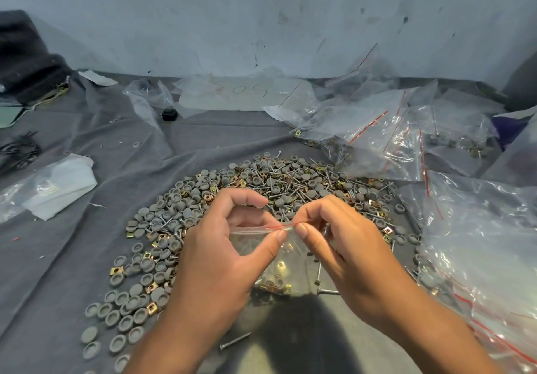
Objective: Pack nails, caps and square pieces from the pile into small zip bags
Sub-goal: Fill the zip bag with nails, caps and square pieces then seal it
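Pinching the red zip line of a small zip bag point(270, 254) between thumb and forefinger, the left hand point(220, 260) and the right hand point(345, 254) each kept a grip clenched on the bag's top edge, thumbs nearly touching at mid-seal. Head view: the bag hung just above the grey cloth point(72, 257), holding nails, grey caps and brass square pieces visible at its bottom. The pile point(261, 187) of caps, nails and square pieces lay directly behind and to the left of the hands. A loose nail point(234, 341) rested near the left wrist. Filled clear bags point(479, 242) were heaped to the right; a white folded packet point(58, 187) lay well apart at left.
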The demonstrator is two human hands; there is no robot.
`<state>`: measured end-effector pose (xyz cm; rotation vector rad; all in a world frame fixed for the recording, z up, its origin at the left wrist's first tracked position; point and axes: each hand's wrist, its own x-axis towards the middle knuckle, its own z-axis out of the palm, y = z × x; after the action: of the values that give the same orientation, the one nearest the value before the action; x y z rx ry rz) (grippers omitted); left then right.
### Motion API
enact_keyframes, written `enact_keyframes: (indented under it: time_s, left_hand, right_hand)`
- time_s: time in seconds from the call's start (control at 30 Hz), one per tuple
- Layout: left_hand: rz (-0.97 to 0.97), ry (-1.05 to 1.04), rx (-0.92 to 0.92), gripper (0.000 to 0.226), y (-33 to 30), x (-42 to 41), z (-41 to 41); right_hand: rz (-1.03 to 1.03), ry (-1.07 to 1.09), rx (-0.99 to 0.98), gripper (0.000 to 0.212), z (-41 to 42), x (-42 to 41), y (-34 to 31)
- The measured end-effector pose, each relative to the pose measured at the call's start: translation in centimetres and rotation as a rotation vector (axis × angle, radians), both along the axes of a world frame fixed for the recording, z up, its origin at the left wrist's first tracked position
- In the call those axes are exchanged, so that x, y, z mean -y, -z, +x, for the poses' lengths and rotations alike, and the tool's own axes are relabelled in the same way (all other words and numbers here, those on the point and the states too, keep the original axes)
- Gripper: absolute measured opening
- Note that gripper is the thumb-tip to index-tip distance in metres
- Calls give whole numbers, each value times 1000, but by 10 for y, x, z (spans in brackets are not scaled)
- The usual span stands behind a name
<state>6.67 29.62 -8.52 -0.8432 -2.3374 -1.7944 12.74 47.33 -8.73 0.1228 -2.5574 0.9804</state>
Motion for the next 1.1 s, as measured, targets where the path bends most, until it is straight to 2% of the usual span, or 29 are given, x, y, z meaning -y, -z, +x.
enact_keyframes:
  time_s: [0.07, 0.23, 0.37, 0.47, 0.63, 0.9, 1.1]
  left_hand:
    - [2, -3, 4, 39, -1, 0, 0]
    - [35, 40, 107, 40, -3, 3, -3]
    - [121, 103, 202, 35, -3, 10, -10]
    - [194, 63, 213, 37, -1, 15, -18]
    - [166, 28, 182, 36, 2, 22, -26]
    - [168, 59, 175, 29, 2, 19, -23]
    - [96, 54, 158, 41, 0, 14, -17]
  right_hand:
    - [-6, -30, -10, 18, 0, 0, -2]
    - [-1, -8, -46, 9, 1, 1, -2]
    - [-154, -9, -9, 11, 2, -5, -3]
    - [-293, -2, 38, 15, 1, -14, -4]
    - [-420, -14, 100, 13, 0, -28, -3]
    - [-347, 37, 79, 15, 0, -20, 2]
    - [-420, 0, 84, 11, 0, -10, 1]
